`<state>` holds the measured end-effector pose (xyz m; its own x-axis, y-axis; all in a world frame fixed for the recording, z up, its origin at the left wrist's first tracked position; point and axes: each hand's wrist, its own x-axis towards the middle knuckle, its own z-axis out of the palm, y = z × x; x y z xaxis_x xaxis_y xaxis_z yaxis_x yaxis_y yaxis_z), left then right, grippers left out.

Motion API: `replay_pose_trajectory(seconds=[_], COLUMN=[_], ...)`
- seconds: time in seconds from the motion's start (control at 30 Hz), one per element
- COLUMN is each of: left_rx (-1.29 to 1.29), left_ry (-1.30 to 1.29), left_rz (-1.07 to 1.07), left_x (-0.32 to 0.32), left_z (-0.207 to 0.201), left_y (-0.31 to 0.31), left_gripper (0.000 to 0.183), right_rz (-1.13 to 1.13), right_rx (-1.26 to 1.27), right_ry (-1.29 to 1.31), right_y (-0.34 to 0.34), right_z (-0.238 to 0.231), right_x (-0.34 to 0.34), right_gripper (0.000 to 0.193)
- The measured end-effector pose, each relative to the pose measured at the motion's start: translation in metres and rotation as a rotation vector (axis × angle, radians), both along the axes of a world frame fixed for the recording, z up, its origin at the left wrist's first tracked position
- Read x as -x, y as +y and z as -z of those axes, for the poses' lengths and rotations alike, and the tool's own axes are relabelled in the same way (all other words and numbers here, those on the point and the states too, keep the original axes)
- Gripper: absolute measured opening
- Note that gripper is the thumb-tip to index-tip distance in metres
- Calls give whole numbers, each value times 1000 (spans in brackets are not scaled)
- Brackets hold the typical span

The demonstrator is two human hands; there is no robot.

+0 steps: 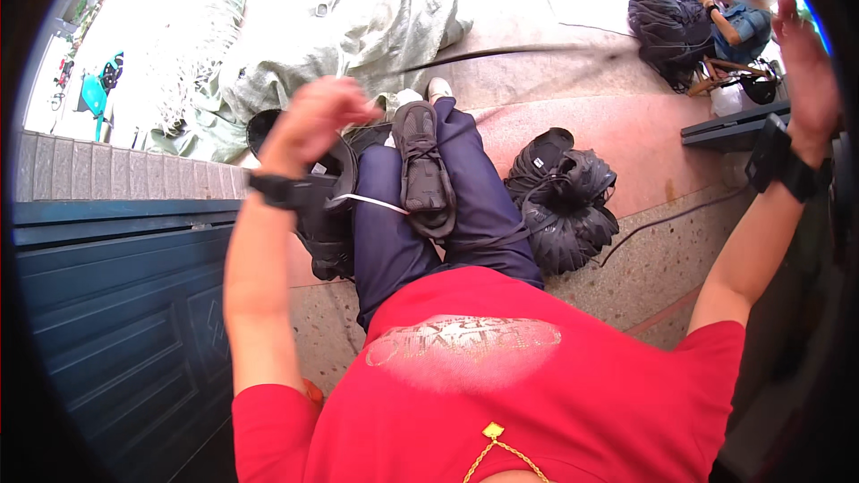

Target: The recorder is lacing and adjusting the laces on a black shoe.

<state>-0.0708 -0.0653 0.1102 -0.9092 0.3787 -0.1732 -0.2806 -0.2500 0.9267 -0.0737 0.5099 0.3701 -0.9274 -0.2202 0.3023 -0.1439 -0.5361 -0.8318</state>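
Observation:
A dark grey-black shoe upper with laces lies lengthwise on my lap between my thighs. From its near end a thin white cord runs left toward a stack of black shoe uppers beside my left leg. My left hand is raised above that stack, its fingers bent and smeared by motion, so its grip is unclear. Far out to the right, my right hand is lifted, fingers stretched upward, with nothing seen in it. More black uppers lie bundled on the floor by my right leg.
Pale green woven sheeting and white strands spread ahead on the left. Blue panelled doors stand at left. A dark cable crosses the floor at right. Another person sits far right beside a dark pile.

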Motion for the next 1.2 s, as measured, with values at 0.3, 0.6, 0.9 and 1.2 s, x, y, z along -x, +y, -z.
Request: replay_pose_trajectory(seconds=[0.3,0.6,0.9,1.2], left_rx=[-173,-24,683,981], left_ry=[-191,-675,-204,30], left_rz=[-1262,-224,11,-89], left_x=[-107,-68,-67,-89], left_z=[-48,54,80,96], left_y=[-324,-71,38,40], left_gripper=[26,17,20,16], right_rz=[548,-372,124,246], right_rx=[184,-828,-1338,-1509], right_ry=[-722,-357,287,200], right_y=[36,-277,-308,-319], right_z=[252,350,378,382], right_x=[-41,-74,-76,-66], right_gripper=[16,19,15,15])
